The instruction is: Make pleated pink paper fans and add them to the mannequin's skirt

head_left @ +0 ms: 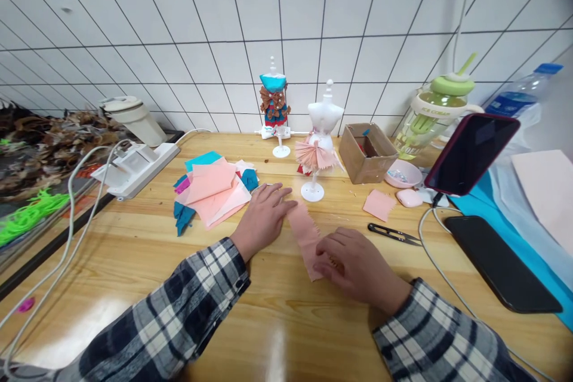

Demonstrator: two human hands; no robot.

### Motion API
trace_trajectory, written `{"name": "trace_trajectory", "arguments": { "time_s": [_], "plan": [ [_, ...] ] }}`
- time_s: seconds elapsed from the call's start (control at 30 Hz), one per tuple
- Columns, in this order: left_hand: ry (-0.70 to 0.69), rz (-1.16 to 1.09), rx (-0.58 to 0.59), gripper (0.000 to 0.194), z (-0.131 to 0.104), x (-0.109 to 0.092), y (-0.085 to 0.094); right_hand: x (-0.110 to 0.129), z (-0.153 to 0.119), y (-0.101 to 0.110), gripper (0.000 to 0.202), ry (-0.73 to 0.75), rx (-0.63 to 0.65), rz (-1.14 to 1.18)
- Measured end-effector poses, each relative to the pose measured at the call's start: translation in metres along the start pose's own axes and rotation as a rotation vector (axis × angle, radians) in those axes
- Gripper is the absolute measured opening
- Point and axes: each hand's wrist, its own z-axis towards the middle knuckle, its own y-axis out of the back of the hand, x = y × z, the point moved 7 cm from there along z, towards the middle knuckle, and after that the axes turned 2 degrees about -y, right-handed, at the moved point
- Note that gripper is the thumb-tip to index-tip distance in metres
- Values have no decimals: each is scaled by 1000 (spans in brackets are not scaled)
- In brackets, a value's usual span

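Note:
A narrow pink fabric strip [305, 233] with a zigzag-cut right edge lies on the table between my hands. My left hand [266, 215] rests at its far end, palm down with fingers stretched out, the fingertips touching or just beside the strip. Over the near end my right hand [353, 262] is curled, its thumb and fingers closed on the fabric; part of the strip is hidden beneath them. Just beyond stands a small white dress form [324, 116] wearing a pleated pink skirt [316, 155].
Left are fabric pieces [210, 185] and a power strip [138, 170]. Behind stands a dressed mannequin [274, 101]. To the right are a cardboard box [369, 158], a pink bead dish [403, 175], thread snips [394, 234], a propped phone [472, 152] and a black phone-like slab [501, 262].

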Motion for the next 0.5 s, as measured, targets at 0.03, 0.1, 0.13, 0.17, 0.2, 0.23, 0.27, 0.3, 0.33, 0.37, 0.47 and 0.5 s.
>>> {"name": "trace_trajectory", "arguments": {
  "time_s": [0.03,0.1,0.13,0.17,0.2,0.23,0.27,0.3,0.33,0.37,0.47,0.5],
  "plan": [
    [-19,6,-19,35,-3,-4,4,-1,0,3,11,1,-23,15],
    [-110,-25,-2,32,-9,-21,10,-2,1,5,9,18,-39,44],
    [-163,-54,21,29,-12,-31,11,-1,0,4,10,35,-17,51],
    [-181,-87,57,26,-14,-38,10,0,0,2,10,56,19,54],
    [-181,-131,95,23,-15,-43,7,2,-1,-1,10,77,57,53],
    [-176,-171,140,21,-16,-47,4,4,-2,-3,10,94,90,47],
    [-179,-196,182,21,-16,-50,0,6,-3,-6,10,106,116,33],
    [-180,-206,205,21,-15,-51,-3,6,-3,-8,10,110,129,11],
    [-182,-201,214,22,-14,-50,-5,6,-4,-9,10,105,131,-17],
    [-184,-189,207,22,-13,-48,-5,5,-4,-10,12,95,130,-46],
    [-175,-179,146,24,-12,-42,1,4,-3,-13,19,69,120,-116],
    [-168,-194,120,23,-13,-42,5,5,-3,-14,20,70,116,-135]
  ]
}}
